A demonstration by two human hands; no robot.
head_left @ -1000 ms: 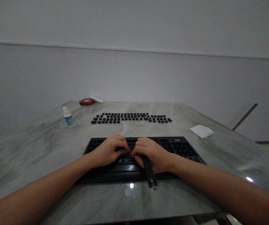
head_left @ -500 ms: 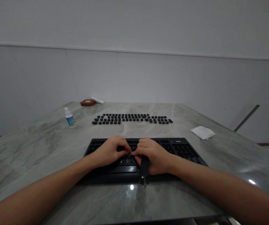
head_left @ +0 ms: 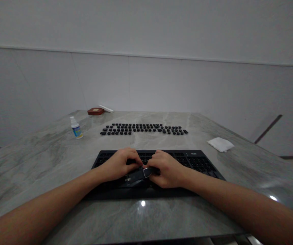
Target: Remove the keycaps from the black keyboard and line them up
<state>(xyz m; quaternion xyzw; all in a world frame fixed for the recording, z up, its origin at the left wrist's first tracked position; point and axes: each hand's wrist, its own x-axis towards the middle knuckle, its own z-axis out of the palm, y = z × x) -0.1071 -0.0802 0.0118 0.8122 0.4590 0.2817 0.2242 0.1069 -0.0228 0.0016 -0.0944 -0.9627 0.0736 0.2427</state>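
Observation:
A black keyboard lies flat before me, with bare key spots along its rows. My right hand is closed around a black keycap puller, whose metal-tipped end points left across the lower rows. My left hand rests over the keyboard's left half, thumb and forefinger pinched together. Its fingertips meet those of my right hand near the middle; whatever lies between them is too small to make out. Beyond the keyboard, removed keycaps are laid out in rows on the marbled table.
A small white spray bottle with a blue and yellow label stands at left. Folded white tissue lies at right. At the far left edge are a reddish-brown case and a white strip, near the wall.
The keycap puller has swung in my right hand, from pointing down toward me to pointing left over the keys. My left hand has stayed nearly in place.

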